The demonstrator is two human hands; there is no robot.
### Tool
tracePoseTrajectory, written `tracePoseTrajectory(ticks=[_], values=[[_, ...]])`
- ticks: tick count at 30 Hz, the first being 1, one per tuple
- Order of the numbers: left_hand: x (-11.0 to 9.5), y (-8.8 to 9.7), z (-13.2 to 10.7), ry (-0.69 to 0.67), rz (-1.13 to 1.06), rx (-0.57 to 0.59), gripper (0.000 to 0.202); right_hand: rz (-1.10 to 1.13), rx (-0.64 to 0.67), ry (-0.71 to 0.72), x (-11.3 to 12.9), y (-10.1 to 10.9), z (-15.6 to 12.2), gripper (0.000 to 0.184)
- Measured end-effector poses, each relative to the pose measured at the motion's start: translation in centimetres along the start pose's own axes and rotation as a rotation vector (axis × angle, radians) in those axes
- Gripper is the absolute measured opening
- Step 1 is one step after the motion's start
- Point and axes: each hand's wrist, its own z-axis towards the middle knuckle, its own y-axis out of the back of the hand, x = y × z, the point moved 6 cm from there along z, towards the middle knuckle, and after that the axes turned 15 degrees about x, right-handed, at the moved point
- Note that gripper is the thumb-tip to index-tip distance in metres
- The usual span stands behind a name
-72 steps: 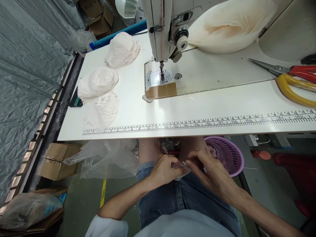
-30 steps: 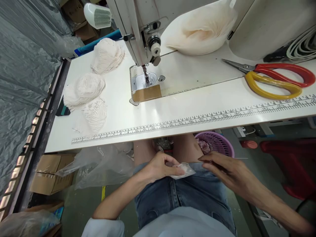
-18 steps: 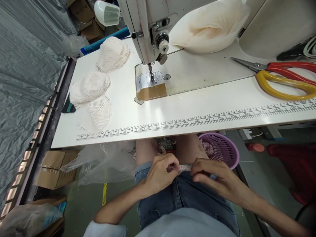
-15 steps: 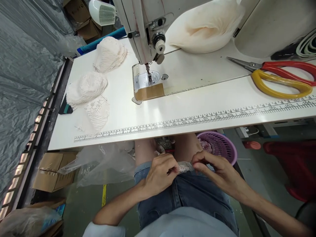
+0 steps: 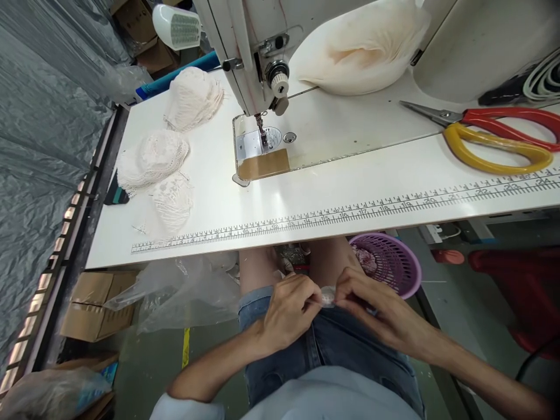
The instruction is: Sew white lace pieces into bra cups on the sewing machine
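Over my lap, below the table's front edge, my left hand (image 5: 292, 309) and my right hand (image 5: 371, 300) are closed on a small piece of white lace fabric (image 5: 328, 296). Only a short stretch of it shows between my fingertips; my fingers hide the rest. On the table above stands a sewing machine (image 5: 245, 58), its needle and presser foot over the metal plate. White lace pieces lie to its left: a stacked pile (image 5: 192, 99), a rounded cup-shaped piece (image 5: 153, 157) and a flatter piece (image 5: 172, 201).
Scissors (image 5: 476, 125) with red and yellow handles lie on the right of the table. A printed ruler (image 5: 341, 219) runs along its front edge. A cream cloth bundle (image 5: 363, 52) rests behind the needle. A purple basket (image 5: 394, 265) stands below, right of my knees; cardboard boxes (image 5: 98, 303) are lower left.
My hands have come closer together, so less of the lace shows between them. The right hand has shifted left and the left hand slightly right. The view has moved a little.
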Motion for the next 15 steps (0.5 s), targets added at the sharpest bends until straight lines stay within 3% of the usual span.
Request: tracePoseTrajectory(ticks=[4,8,11,12,15], values=[[1.4,-0.3,0.0,0.249,-0.160,0.116,0.005,0.040,0.034,-0.212,-4.8,2.3,-4.0,0.019],[2.8,-1.0,0.1,0.450,-0.459,0.208,0.021,-0.201,-0.073,-0.524,-9.4,4.8,-9.0,0.033],[3.2,-1.7,0.6,0.505,-0.628,0.268,0.029,-0.303,-0.128,-0.571,-8.4,4.6,-8.9,0.021],[3.1,-1.9,0.8,0.513,-0.675,0.287,0.030,-0.277,-0.096,-0.525,-7.3,4.0,-7.8,0.016],[2.6,-2.2,1.0,0.519,-0.778,0.321,0.033,-0.055,0.092,-0.292,-3.2,1.7,-3.0,0.033]])
